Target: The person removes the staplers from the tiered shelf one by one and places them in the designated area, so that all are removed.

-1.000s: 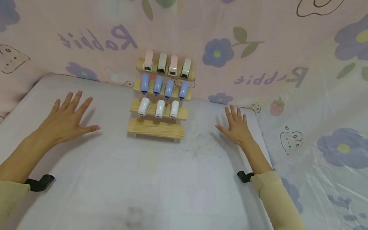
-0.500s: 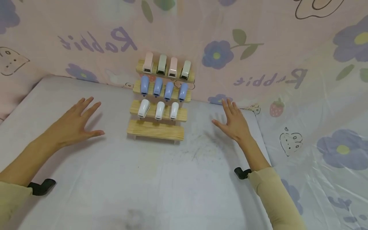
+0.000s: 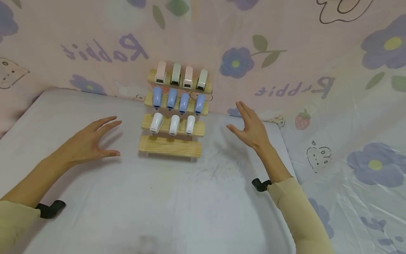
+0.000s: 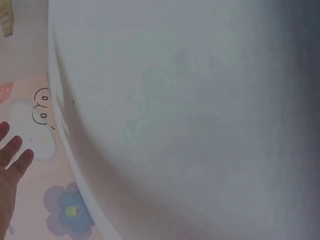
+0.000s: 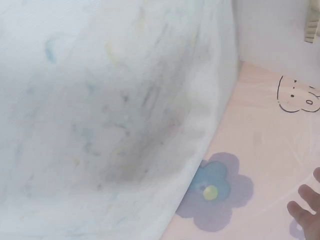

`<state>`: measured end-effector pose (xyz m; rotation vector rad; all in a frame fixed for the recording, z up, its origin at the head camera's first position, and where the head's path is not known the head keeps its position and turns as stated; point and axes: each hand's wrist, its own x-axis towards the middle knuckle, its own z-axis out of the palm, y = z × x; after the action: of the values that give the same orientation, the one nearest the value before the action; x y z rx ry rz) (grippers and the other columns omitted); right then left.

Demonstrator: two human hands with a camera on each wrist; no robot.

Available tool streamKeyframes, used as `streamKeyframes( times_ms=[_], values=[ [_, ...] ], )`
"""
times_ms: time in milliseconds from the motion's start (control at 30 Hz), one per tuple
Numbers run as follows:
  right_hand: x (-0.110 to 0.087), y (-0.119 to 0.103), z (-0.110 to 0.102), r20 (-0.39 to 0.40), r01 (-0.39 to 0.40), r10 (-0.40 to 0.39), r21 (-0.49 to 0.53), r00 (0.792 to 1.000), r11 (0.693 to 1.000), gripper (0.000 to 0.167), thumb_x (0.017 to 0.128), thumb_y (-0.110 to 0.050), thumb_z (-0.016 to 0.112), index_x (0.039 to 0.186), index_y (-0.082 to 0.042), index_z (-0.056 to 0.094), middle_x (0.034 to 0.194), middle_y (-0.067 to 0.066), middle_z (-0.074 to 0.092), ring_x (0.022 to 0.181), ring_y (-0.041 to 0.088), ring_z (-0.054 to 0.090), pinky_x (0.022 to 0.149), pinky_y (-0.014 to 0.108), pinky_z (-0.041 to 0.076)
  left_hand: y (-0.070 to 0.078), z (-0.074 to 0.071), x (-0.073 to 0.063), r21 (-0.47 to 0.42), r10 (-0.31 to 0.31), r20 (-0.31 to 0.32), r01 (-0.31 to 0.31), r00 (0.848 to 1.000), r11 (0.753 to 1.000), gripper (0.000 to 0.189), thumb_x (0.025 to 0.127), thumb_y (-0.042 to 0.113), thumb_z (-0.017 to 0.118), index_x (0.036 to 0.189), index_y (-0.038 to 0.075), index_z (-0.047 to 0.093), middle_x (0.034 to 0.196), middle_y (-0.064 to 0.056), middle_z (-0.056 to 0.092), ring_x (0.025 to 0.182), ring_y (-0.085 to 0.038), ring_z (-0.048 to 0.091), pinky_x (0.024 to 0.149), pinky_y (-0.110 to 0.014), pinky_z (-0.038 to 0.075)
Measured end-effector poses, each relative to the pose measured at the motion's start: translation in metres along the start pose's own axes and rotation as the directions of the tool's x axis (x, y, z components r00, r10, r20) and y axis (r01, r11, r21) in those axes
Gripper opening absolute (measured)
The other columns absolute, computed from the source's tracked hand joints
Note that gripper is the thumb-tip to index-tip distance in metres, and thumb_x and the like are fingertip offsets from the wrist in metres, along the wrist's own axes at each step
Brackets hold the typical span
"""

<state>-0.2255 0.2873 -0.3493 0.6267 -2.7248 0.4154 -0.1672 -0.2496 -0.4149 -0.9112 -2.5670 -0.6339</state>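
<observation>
My left hand (image 3: 87,144) hovers over the left side of the white table, thumb apart from the extended fingers, holding nothing. On the right, my right hand (image 3: 254,133) is also raised with spread thumb and extended fingers, and it holds nothing. Between them stands a stepped wooden rack (image 3: 169,146) bearing small stapler-like devices. Its top step has pink ones (image 3: 161,72) and green ones (image 3: 176,74); blue ones (image 3: 172,98) fill the step below, and three white ones (image 3: 174,125) sit lower. The lowest step is bare. Neither hand touches the rack.
The white-covered table (image 3: 165,211) has dark smudges right of the rack. Behind and to the right hangs a printed curtain (image 3: 203,35) with flowers and rabbits. A black wrist mount (image 3: 52,209) sticks out at the left cuff, another black mount (image 3: 260,185) at the right.
Both hands have moved inward toward the rack, the left one to the right and slightly nearer me, the right one to the left. The fingers are less widely spread. The rack and its devices are unchanged.
</observation>
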Motion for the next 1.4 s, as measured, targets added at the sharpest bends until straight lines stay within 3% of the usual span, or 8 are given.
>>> streamKeyframes(
  times_ms=[300, 400, 500, 600, 833, 967, 1200, 1400],
  values=[
    [0.018, -0.013, -0.002, -0.053, 0.096, -0.089, 0.143, 0.995, 0.985, 0.088, 0.088, -0.036, 0.075, 0.159, -0.017, 0.025, 0.159, 0.006, 0.033, 0.144, 0.028, 0.032, 0.116, 0.052, 0.025, 0.009, 0.009, 0.005, -0.088, -0.025, 0.034, 0.028, 0.999, 0.996, 0.100, 0.059, 0.035, 0.096, 0.146, 0.014, 0.050, 0.148, -0.007, 0.047, 0.130, -0.036, 0.048, 0.099, -0.053, 0.043],
    [0.024, -0.016, -0.005, -0.068, 0.120, -0.110, 0.175, 0.992, 0.977, 0.088, 0.088, -0.032, 0.075, 0.158, -0.015, 0.026, 0.159, 0.006, 0.033, 0.145, 0.026, 0.031, 0.117, 0.048, 0.024, 0.011, 0.012, 0.009, -0.133, -0.031, 0.037, 0.036, 0.999, 0.990, 0.098, 0.061, 0.034, 0.096, 0.145, 0.015, 0.050, 0.148, -0.005, 0.047, 0.131, -0.034, 0.048, 0.107, -0.038, 0.039],
    [0.031, -0.020, -0.007, -0.097, 0.152, -0.134, 0.213, 0.986, 0.965, 0.086, 0.087, -0.026, 0.077, 0.157, -0.012, 0.028, 0.157, 0.009, 0.037, 0.142, 0.027, 0.036, 0.114, 0.047, 0.030, 0.014, 0.016, 0.011, -0.207, -0.053, 0.038, 0.059, 0.998, 0.977, 0.095, 0.062, 0.029, 0.096, 0.145, 0.015, 0.051, 0.146, -0.007, 0.050, 0.129, -0.031, 0.050, 0.104, -0.017, 0.036],
    [0.039, -0.023, -0.009, -0.127, 0.180, -0.151, 0.267, 0.980, 0.947, 0.083, 0.086, -0.019, 0.077, 0.155, -0.008, 0.032, 0.152, 0.014, 0.042, 0.135, 0.033, 0.044, 0.107, 0.049, 0.039, 0.016, 0.020, 0.014, -0.290, -0.091, 0.065, 0.106, 0.994, 0.951, 0.092, 0.065, 0.024, 0.095, 0.145, 0.015, 0.051, 0.144, -0.008, 0.051, 0.126, -0.028, 0.052, 0.099, -0.009, 0.037],
    [0.058, -0.034, -0.014, -0.139, 0.172, -0.126, 0.390, 0.982, 0.905, 0.080, 0.084, -0.015, 0.079, 0.153, -0.009, 0.038, 0.147, 0.014, 0.048, 0.130, 0.035, 0.049, 0.102, 0.049, 0.045, 0.023, 0.023, 0.019, -0.420, -0.176, 0.140, 0.219, 0.974, 0.880, 0.084, 0.072, 0.019, 0.091, 0.145, 0.013, 0.051, 0.142, -0.007, 0.053, 0.121, -0.029, 0.058, 0.095, -0.031, 0.048],
    [0.067, -0.041, -0.017, -0.150, 0.174, -0.120, 0.431, 0.981, 0.885, 0.080, 0.083, -0.012, 0.081, 0.151, -0.009, 0.041, 0.146, 0.013, 0.049, 0.129, 0.036, 0.051, 0.102, 0.048, 0.046, 0.025, 0.024, 0.022, -0.465, -0.195, 0.173, 0.254, 0.965, 0.848, 0.077, 0.075, 0.017, 0.089, 0.142, 0.011, 0.053, 0.141, -0.006, 0.054, 0.119, -0.029, 0.059, 0.096, -0.034, 0.049],
    [0.077, -0.070, -0.030, -0.136, 0.167, -0.113, 0.502, 0.984, 0.849, 0.077, 0.082, 0.000, 0.078, 0.149, 0.003, 0.039, 0.144, 0.025, 0.047, 0.127, 0.045, 0.049, 0.104, 0.056, 0.041, 0.028, 0.027, 0.027, -0.510, -0.154, 0.255, 0.268, 0.955, 0.817, 0.070, 0.080, 0.018, 0.085, 0.142, 0.011, 0.053, 0.142, -0.013, 0.053, 0.118, -0.036, 0.060, 0.095, -0.043, 0.049],
    [0.080, -0.096, -0.045, -0.108, 0.147, -0.104, 0.550, 0.989, 0.822, 0.072, 0.084, 0.005, 0.075, 0.146, 0.009, 0.039, 0.143, 0.030, 0.046, 0.125, 0.047, 0.050, 0.104, 0.057, 0.041, 0.032, 0.030, 0.031, -0.562, -0.151, 0.329, 0.322, 0.932, 0.762, 0.061, 0.084, 0.019, 0.082, 0.138, 0.010, 0.056, 0.139, -0.014, 0.056, 0.115, -0.034, 0.062, 0.092, -0.043, 0.052]
  ],
)
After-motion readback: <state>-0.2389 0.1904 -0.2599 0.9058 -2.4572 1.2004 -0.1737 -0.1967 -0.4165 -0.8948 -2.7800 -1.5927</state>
